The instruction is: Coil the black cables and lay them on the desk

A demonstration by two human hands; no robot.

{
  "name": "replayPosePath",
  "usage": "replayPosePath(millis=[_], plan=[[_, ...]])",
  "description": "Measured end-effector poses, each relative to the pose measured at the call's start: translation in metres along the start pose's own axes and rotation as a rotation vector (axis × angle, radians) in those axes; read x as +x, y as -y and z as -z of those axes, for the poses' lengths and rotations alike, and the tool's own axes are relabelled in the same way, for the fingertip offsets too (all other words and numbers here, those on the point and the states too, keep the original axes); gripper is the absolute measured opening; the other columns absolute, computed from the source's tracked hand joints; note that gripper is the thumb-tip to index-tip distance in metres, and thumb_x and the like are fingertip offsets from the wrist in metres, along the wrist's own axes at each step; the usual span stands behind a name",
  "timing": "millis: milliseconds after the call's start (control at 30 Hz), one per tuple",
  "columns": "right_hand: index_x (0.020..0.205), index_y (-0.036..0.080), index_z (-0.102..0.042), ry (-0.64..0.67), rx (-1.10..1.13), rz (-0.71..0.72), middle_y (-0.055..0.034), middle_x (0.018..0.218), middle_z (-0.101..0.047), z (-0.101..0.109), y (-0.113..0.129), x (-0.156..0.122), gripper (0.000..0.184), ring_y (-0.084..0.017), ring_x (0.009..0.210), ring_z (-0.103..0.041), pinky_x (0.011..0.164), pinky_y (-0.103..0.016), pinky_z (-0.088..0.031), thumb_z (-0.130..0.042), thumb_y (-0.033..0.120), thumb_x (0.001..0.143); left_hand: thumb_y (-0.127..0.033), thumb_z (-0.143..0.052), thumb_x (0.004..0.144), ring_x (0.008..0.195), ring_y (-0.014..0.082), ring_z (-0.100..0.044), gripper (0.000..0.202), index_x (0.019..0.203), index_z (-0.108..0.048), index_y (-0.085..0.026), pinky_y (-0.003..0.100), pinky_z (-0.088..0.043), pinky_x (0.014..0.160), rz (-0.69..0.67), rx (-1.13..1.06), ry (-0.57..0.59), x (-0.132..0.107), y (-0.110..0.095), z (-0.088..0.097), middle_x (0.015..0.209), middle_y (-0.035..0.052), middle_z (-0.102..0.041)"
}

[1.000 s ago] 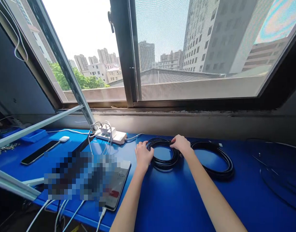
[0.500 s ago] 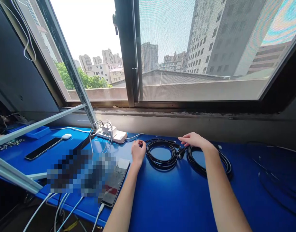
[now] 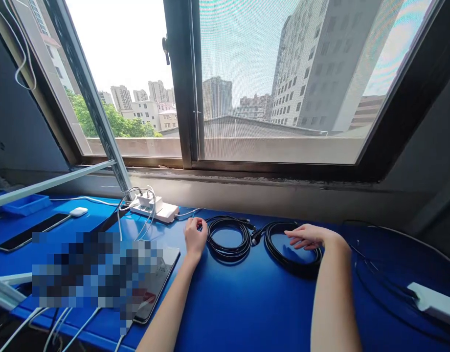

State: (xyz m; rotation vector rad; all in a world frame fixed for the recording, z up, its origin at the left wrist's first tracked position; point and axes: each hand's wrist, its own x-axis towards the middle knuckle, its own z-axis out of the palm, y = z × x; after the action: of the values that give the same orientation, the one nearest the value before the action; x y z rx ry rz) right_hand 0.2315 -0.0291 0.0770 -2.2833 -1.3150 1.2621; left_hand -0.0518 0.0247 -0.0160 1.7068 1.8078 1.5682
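Two coils of black cable lie side by side on the blue table (image 3: 247,303) below the window. My left hand (image 3: 194,235) rests with curled fingers at the left rim of the left coil (image 3: 228,239), touching it. My right hand (image 3: 309,236) lies flat with fingers stretched out over the right coil (image 3: 289,249), palm down on its far right part. The coils' plug ends meet between them near the middle.
A white power strip (image 3: 153,209) with chargers and white cables sits at the back left. A tablet (image 3: 155,283) and a dark phone (image 3: 27,233) lie on the left. Thin black wires and a white block (image 3: 434,300) are at the right.
My right hand moved from the gap between the coils onto the right coil and flattened. My left hand stayed by the left coil's rim. The view shifted right.
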Motion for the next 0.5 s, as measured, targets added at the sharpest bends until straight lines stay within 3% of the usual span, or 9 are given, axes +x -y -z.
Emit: replayPosePath(millis=[200, 367, 500], plan=[[0.131, 0.006, -0.05, 0.009, -0.019, 0.042, -0.0208, 0.13, -0.058, -0.002, 0.005, 0.004, 0.044, -0.02, 0.115, -0.06, 0.098, -0.029, -0.047, -0.039, 0.033, 0.099, -0.02, -0.051, 0.076, 0.079, 0.0208, -0.06, 0.012, 0.066, -0.057, -0.022, 0.037, -0.046, 0.079, -0.122, -0.009, 0.001, -0.013, -0.008, -0.001, 0.074, 0.0032, -0.061], [0.12, 0.007, -0.06, 0.017, -0.055, 0.082, -0.0213, 0.117, -0.065, -0.01, 0.011, 0.012, 0.039, -0.023, 0.104, -0.066, 0.093, -0.033, -0.051, -0.05, 0.034, 0.093, -0.019, -0.047, 0.079, 0.077, 0.0185, -0.059, 0.014, 0.068, -0.056, -0.022, 0.033, -0.047, 0.077, -0.363, 0.026, 0.128, -0.021, -0.011, -0.002, 0.074, 0.0024, -0.06], [0.114, 0.011, -0.066, -0.085, -0.051, 0.185, -0.0193, 0.118, -0.066, -0.014, 0.016, 0.013, 0.034, -0.025, 0.107, -0.065, 0.09, -0.034, -0.052, -0.054, 0.032, 0.089, -0.017, -0.046, 0.08, 0.076, 0.0174, -0.058, 0.015, 0.068, -0.054, -0.022, 0.031, -0.047, 0.076, -0.406, 0.038, 0.184, -0.023, -0.012, -0.003, 0.074, 0.0022, -0.059]])
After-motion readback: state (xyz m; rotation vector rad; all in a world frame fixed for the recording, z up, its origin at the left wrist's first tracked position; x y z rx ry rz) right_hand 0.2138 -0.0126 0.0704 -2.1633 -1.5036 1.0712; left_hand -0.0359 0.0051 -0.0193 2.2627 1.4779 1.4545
